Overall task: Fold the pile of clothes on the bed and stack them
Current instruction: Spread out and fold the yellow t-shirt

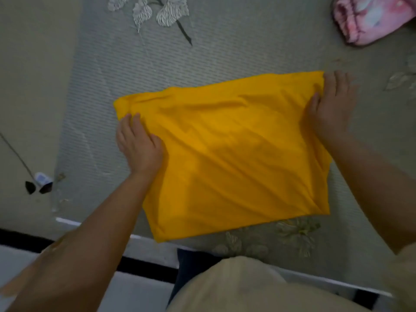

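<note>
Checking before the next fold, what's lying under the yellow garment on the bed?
Around the yellow garment only the grey bedspread shows. Anything directly beneath is covered. The left hand and right hand rest on its ends.

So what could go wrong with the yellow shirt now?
The yellow garment is not smooth yet: creases run slantwise across it, so folding now might lock them in. Its near edge lies close to the edge of the bed, so a tug could pull it over the side. The left hand and right hand sit at different heights on it, so the next fold could come out crooked.
</note>
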The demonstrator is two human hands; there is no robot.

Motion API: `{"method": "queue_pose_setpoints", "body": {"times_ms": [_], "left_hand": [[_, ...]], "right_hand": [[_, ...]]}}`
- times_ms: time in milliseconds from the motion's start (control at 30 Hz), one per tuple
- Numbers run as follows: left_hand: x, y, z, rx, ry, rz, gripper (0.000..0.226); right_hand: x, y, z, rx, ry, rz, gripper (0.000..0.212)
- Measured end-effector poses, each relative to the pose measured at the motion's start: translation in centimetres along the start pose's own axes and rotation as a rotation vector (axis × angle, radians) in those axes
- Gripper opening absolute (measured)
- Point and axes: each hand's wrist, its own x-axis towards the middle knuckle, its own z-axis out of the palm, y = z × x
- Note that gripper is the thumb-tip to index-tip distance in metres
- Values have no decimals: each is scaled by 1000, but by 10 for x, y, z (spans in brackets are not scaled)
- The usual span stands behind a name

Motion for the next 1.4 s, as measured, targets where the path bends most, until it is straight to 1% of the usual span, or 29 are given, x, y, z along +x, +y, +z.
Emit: {"method": "queue_pose_setpoints", "body": {"times_ms": [100, 233, 300, 367, 400, 467, 567, 600, 667, 700, 733, 767, 833, 900, 933, 1000, 1033, 1100, 1133, 1200, 1267, 1333, 1400], "left_hand": [[-76, -8, 8, -82, -75, -175, 59], [-168, -19, 17, -142, -94, -376, 60], [-195, -28, 21, -220, -45, -525, 47], [-209, -34, 22, -396, 15, -664, 24], [-211, -35, 20, -479, 11, -720, 20], [-212, -39, 17, -527, -9, -782, 26], [-208, -51, 16, -415, -54, -754, 27], [-206, -55, 16, -396, -66, -741, 26], [-204, -61, 14, -411, -71, -744, 25], [-204, -63, 12, -435, -82, -747, 25], [-204, -65, 10, -457, -111, -742, 29], [-205, -66, 9, -462, -159, -731, 35], [-208, -66, 8, -423, -250, -691, 42], [-209, -65, 12, -359, -258, -674, 41], [-208, -64, 14, -352, -246, -670, 37], [-205, -61, 17, -436, -256, -662, 23], [-201, -61, 17, -517, -285, -665, 22], [-198, -68, 14, -681, -407, -669, 26], [-197, -71, 11, -754, -480, -663, 22], [-199, -79, 3, -801, -591, -638, 8], [-199, -90, -4, -727, -594, -602, 19], [-196, -103, -10, -596, -520, -573, 19], [-193, -118, -14, -479, -466, -566, 21]], "right_hand": [[-62, 20, -4, 118, -22, 64, 48], [-146, 52, -2, 245, -115, 298, 35], [-176, 64, 0, 268, -168, 370, 32], [-196, 73, 1, 312, -247, 378, 32], [-202, 75, 1, 347, -287, 365, 31], [-208, 78, 2, 426, -318, 365, 29], [-204, 79, 0, 502, -256, 433, 27], [-201, 81, 0, 557, -235, 488, 27], [-195, 85, -5, 743, -211, 627, 22], [-192, 87, -9, 859, -222, 682, 17], [-190, 89, -12, 960, -252, 718, 16], [-189, 90, -14, 1024, -289, 725, 21], [-187, 92, -17, 1071, -355, 714, 27], [-185, 95, -17, 1059, -402, 709, 29], [-183, 98, -16, 1042, -424, 703, 29], [-180, 101, -15, 1000, -460, 691, 30], [-179, 103, -14, 971, -473, 684, 30], [-176, 104, -14, 895, -490, 669, 30], [-175, 105, -14, 863, -483, 669, 30], [-171, 105, -15, 801, -466, 660, 27], [-166, 106, -14, 735, -441, 639, 23], [-164, 106, -14, 657, -406, 602, 22], [-165, 106, -14, 528, -344, 542, 20]]}}
